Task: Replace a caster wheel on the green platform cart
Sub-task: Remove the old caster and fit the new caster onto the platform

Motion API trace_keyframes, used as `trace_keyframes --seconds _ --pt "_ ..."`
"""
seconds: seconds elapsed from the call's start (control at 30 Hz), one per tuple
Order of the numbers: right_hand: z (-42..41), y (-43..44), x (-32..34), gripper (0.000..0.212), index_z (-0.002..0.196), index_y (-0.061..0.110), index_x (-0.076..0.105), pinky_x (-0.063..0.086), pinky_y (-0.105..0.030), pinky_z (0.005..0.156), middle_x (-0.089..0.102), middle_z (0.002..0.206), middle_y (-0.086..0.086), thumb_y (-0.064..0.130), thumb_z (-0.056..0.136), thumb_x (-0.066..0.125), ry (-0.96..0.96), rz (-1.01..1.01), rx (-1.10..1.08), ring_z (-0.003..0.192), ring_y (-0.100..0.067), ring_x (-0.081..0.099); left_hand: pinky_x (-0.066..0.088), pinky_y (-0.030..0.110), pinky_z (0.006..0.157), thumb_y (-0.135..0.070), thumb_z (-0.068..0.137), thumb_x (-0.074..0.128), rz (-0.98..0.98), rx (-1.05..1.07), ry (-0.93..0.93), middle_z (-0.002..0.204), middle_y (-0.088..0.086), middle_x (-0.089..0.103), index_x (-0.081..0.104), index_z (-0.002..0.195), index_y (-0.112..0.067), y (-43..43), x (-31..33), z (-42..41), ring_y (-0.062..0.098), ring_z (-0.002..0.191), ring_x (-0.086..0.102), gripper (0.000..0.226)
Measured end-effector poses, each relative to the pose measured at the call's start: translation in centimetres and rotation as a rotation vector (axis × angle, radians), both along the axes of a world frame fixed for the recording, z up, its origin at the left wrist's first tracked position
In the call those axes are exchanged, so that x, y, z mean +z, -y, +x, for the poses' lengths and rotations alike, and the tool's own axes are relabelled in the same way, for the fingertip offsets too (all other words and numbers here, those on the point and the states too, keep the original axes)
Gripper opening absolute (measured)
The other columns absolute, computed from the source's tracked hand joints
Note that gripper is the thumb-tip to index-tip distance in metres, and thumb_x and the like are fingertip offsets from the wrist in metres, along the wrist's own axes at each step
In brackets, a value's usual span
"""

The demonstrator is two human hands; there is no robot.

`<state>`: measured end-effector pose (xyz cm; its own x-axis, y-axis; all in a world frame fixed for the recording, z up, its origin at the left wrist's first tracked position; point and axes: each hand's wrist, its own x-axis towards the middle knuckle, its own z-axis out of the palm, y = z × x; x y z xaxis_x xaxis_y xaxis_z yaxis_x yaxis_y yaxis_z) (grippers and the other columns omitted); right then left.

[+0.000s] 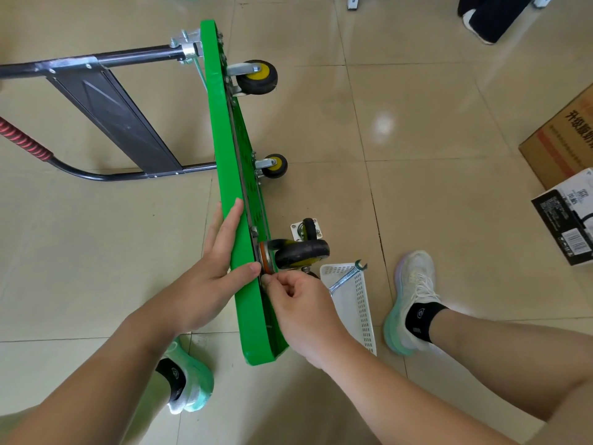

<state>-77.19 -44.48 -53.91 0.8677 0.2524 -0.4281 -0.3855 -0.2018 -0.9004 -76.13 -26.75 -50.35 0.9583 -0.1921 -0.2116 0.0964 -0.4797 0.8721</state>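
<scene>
The green platform cart (224,155) stands on its long edge on the floor, its underside facing right. My left hand (215,268) lies flat on the upper edge with fingers straight, thumb over the rim. My right hand (295,303) is curled, its fingertips pinching something small at the mounting plate of the near caster wheel (301,256), black with a yellow hub. What it pinches is hidden. Two more caster wheels (256,78) (274,165) are fixed farther along the underside. A loose caster (306,231) lies on the floor just behind the near one.
A white perforated tray (361,303) lies on the floor by my right hand, with a wrench (348,276) resting across it. Cardboard boxes (564,200) sit at the right. The cart's folded black handle (106,101) stretches left. My feet flank the cart.
</scene>
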Motion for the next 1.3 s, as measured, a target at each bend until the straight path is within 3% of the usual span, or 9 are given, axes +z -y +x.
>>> trace_keyframes --seconds 0.13,0.23,0.5,0.63,0.83,1.0,1.13,1.2,1.3 --pt "-0.2 0.5 -0.1 0.033 0.098 0.023 0.074 0.059 -0.045 0.082 0.075 0.088 0.006 0.051 0.095 0.056 0.033 -0.053 0.008 0.085 -0.010 0.071 0.003 0.027 0.123 -0.062 0.083 0.055 0.007 -0.001 0.003 0.165 -0.031 -0.025 -0.007 0.143 -0.079 -0.1 0.0 0.1 -0.014 0.150 -0.022 0.088" --pt "-0.5 0.9 -0.4 0.018 0.102 0.025 0.073 0.059 -0.041 0.084 0.075 0.091 0.007 0.038 0.096 0.063 0.072 -0.023 -0.052 0.088 -0.008 0.071 0.004 0.027 0.122 -0.060 0.085 0.055 0.015 -0.008 0.004 0.164 -0.032 -0.026 -0.007 0.138 -0.084 -0.1 0.1 0.1 -0.015 0.149 -0.023 0.085" --pt "-0.6 0.1 -0.4 0.013 0.107 0.022 0.072 0.060 -0.039 0.086 0.075 0.092 0.006 0.022 0.098 0.063 0.104 0.069 -0.076 0.089 -0.013 0.071 0.007 0.015 0.115 -0.046 0.090 0.056 -0.005 -0.009 -0.009 0.166 -0.029 -0.025 -0.007 0.139 -0.084 0.0 0.3 0.1 -0.020 0.146 -0.022 0.088" --pt "-0.6 0.4 -0.6 0.014 0.109 0.021 0.071 0.060 -0.034 0.082 0.074 0.093 0.008 0.024 0.100 0.060 0.192 -0.011 -0.003 0.088 -0.010 0.070 0.008 -0.001 0.104 -0.046 0.090 0.055 -0.001 -0.004 -0.012 0.167 -0.028 -0.024 -0.008 0.140 -0.082 0.1 0.3 -0.1 -0.024 0.143 -0.023 0.088" --pt "-0.5 0.0 -0.7 0.021 0.106 0.025 0.068 0.056 -0.035 0.073 0.070 0.089 0.008 0.036 0.102 0.050 0.330 -0.161 0.090 0.084 -0.010 0.066 0.002 0.013 0.113 -0.043 0.091 0.053 0.003 0.002 -0.014 0.168 -0.024 -0.022 -0.007 0.149 -0.067 0.1 0.3 -0.1 -0.020 0.145 -0.026 0.087" --pt "-0.3 0.2 -0.3 0.021 0.100 0.022 0.071 0.053 -0.025 0.066 0.071 0.082 0.008 0.033 0.102 0.054 0.304 -0.159 0.080 0.078 -0.008 0.065 0.004 0.013 0.113 -0.045 0.091 0.053 0.007 0.005 -0.020 0.167 -0.027 -0.025 -0.008 0.147 -0.071 0.1 0.3 -0.2 -0.021 0.145 -0.023 0.087" --pt "0.0 0.0 0.0 0.029 0.087 0.019 0.069 0.039 -0.017 0.054 0.063 0.067 0.010 0.038 0.102 0.053 0.288 -0.193 0.052 0.063 -0.004 0.057 0.003 0.015 0.114 -0.044 0.091 0.053 0.012 -0.001 -0.023 0.168 -0.024 -0.023 -0.008 0.149 -0.068 0.1 0.4 -0.1 -0.019 0.145 -0.026 0.087" --pt "-0.1 0.0 0.0 0.030 0.087 0.019 0.070 0.041 -0.017 0.055 0.066 0.070 0.008 0.040 0.101 0.053 0.264 -0.197 0.019 0.065 -0.006 0.060 0.003 0.017 0.116 -0.044 0.092 0.054 0.010 -0.007 -0.022 0.168 -0.025 -0.023 -0.008 0.150 -0.067 0.0 0.5 0.0 -0.018 0.146 -0.026 0.088" --pt "-0.5 0.2 0.0 0.018 0.099 0.026 0.072 0.053 -0.020 0.069 0.073 0.085 0.008 0.034 0.101 0.056 0.155 -0.058 -0.053 0.080 -0.006 0.068 0.006 0.008 0.110 -0.046 0.092 0.054 0.010 -0.012 -0.028 0.168 -0.027 -0.022 -0.010 0.151 -0.066 0.0 0.4 -0.1 -0.020 0.144 -0.026 0.089"
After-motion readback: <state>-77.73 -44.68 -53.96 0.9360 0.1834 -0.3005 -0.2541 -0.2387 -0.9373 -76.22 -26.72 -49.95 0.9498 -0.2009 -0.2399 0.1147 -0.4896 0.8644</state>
